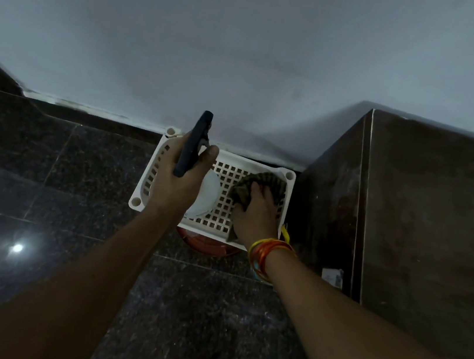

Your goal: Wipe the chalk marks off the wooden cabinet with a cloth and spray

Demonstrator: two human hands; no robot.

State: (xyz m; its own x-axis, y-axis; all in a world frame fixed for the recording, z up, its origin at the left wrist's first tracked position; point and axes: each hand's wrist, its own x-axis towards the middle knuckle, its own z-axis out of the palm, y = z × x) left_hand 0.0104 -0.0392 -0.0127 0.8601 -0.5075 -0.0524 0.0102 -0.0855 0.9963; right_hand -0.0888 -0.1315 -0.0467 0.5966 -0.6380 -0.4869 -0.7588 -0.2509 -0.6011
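My left hand [175,177] is closed around a spray bottle [194,145] with a dark blue trigger head and a pale body, held above a white plastic basket [151,169]. My right hand [255,210] presses down on a dark green cloth [263,183] that lies bunched in the basket's right half, fingers curled over it. The dark wooden cabinet [426,220] stands just right of the basket, its side face smudged with faint pale marks. Coloured bangles ring my right wrist.
The basket sits on a dark speckled stone floor [59,183] against a grey wall [247,58]. An orange round object [207,244] shows under the basket's near edge. A small white label [332,276] sticks to the cabinet's side. A light glare reflects on the floor at left.
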